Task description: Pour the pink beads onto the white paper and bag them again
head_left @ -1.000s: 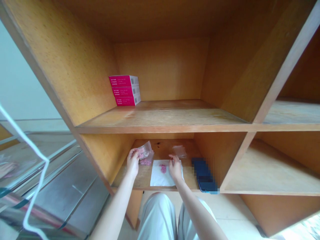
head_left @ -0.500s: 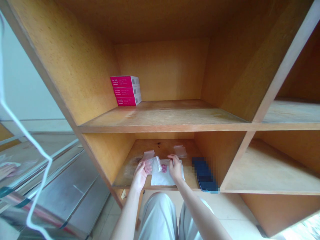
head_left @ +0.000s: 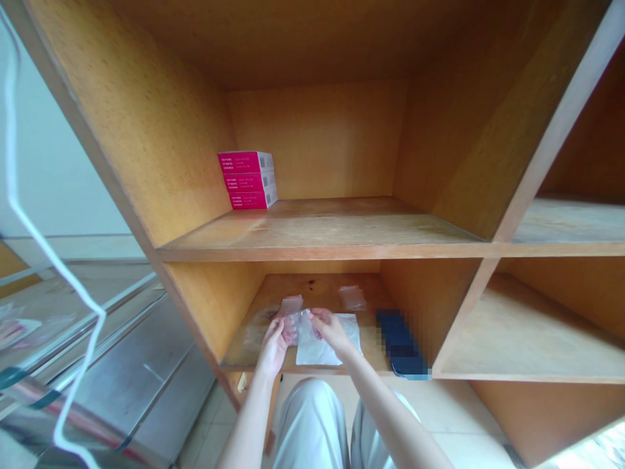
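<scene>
My left hand (head_left: pixel 274 342) is closed round a small clear plastic bag (head_left: pixel 294 320), with pinkish contents showing through it. My right hand (head_left: pixel 332 331) is at the bag's upper right end, its fingertips pinched together; whether they hold the bag's edge or a small item cannot be made out. Beneath both hands lies a white sheet (head_left: pixel 319 355) on the lower shelf. A little heap of dark pink pellets (head_left: pixel 318 334) on the sheet is mostly hidden by my right hand.
Flat clear bags (head_left: pixel 352 298) lie farther back, and another small bag (head_left: pixel 291 302) rests behind my left hand. To the right is a dark blue, pixelated flat object (head_left: pixel 405 352). Three pink boxes (head_left: pixel 247 181) are stacked on the upper shelf. A white cable (head_left: pixel 58 260) hangs at left.
My right hand has moved left from beside the pink heap to the bag's end, covering most of the heap. My left hand has stayed nearly in place with the bag.
</scene>
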### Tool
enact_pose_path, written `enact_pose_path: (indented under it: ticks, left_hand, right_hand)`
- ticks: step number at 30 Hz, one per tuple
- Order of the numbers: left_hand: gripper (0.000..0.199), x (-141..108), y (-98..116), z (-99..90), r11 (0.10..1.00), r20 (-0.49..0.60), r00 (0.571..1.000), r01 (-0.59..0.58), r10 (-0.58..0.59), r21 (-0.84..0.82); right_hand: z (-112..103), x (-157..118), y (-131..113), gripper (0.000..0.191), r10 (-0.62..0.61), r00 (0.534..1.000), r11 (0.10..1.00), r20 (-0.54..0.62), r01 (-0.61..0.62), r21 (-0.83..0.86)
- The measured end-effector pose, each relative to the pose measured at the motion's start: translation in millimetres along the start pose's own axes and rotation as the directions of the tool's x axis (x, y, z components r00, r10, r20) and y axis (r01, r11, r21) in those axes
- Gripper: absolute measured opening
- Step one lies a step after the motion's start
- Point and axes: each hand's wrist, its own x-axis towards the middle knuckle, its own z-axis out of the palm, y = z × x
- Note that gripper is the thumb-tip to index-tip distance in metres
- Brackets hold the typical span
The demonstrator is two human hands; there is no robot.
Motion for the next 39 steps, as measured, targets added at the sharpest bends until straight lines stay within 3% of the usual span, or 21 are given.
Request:
enact_pose_path:
  ticks: [3,6,10,12,15,18,24,29,39]
  left_hand:
    - [0.020,-1.8,0.6,0.9,0.996,-0.049,0.997,-0.048,0.052,0.071]
    - [0.024,-4.6,0.7,3.6,0.986,-0.104,0.988,-0.097,0.111,0.133]
    - [0.052,-10.4,-1.0,7.4,0.923,-0.099,0.962,-0.212,0.255,0.321]
    - [0.047,-12.4,-2.2,7.4,0.837,-0.027,0.943,-0.281,0.332,0.469]
    - [0.015,-12.8,-3.0,5.7,0.633,0.086,0.899,-0.369,0.430,0.681]
    - [0.013,-12.1,-2.5,4.4,0.518,0.112,0.872,-0.381,0.476,0.766]
    - [0.018,-13.4,-1.9,3.7,0.567,0.129,0.909,-0.352,0.395,0.744]
    - [0.016,-14.2,-1.4,6.1,0.608,0.154,0.927,-0.343,0.341,0.716]
    - [0.021,-14.1,-0.7,8.9,0.588,0.185,0.931,-0.344,0.313,0.732]
  right_hand:
    - [5.2,-2.4,0.7,0.020,0.062,0.993,0.998,0.103,-0.065,0.023]
    - [9.1,-0.5,6.9,0.019,0.079,0.995,0.997,0.057,-0.080,0.012]
    - [14.3,4.3,18.5,0.016,0.056,0.998,0.998,0.007,-0.056,-0.035]
    - [16.9,5.1,22.2,0.013,0.029,1.000,0.997,-0.007,-0.029,-0.075]
    - [20.3,3.2,22.4,0.010,-0.056,0.998,0.986,-0.013,0.053,-0.155]
    - [23.0,0.0,19.2,0.009,-0.112,0.993,0.969,-0.025,0.103,-0.226]
    - [25.2,-1.1,17.5,0.013,-0.133,0.991,0.966,-0.014,0.126,-0.226]
    - [23.8,-2.9,12.7,0.016,-0.121,0.990,0.966,0.068,0.133,-0.220]
    - [16.2,-6.0,-0.3,0.022,-0.110,0.972,0.939,0.207,0.170,-0.299]
